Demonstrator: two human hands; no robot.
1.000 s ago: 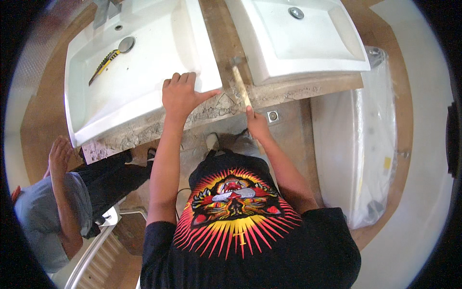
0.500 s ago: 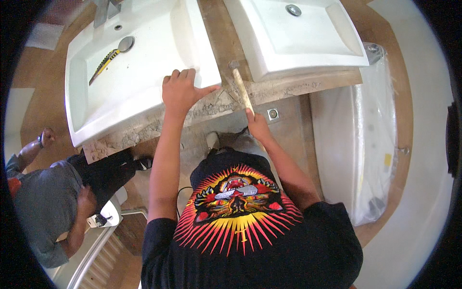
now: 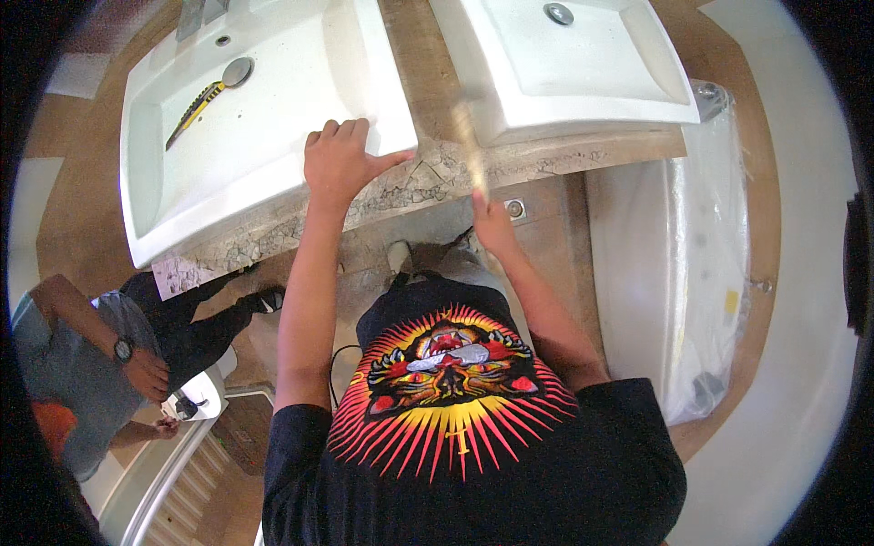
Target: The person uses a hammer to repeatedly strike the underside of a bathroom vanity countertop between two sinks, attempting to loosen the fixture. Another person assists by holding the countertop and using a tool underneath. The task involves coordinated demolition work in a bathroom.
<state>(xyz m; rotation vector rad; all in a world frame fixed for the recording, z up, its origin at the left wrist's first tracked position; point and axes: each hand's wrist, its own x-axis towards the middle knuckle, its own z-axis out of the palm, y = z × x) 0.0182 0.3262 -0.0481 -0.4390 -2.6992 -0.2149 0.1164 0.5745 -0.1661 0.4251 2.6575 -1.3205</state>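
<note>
I count two white basins: one on the left and one on the right. Each has one drain, so two drains: the left and the right. One yellow knife lies in the left basin. I see one stone counter under both basins, and one wooden handle, blurred. My own hands make two: the left hand and the right hand. One other person is at lower left, with one watch and two hands showing. One plastic-wrapped white tub is on the right
</note>
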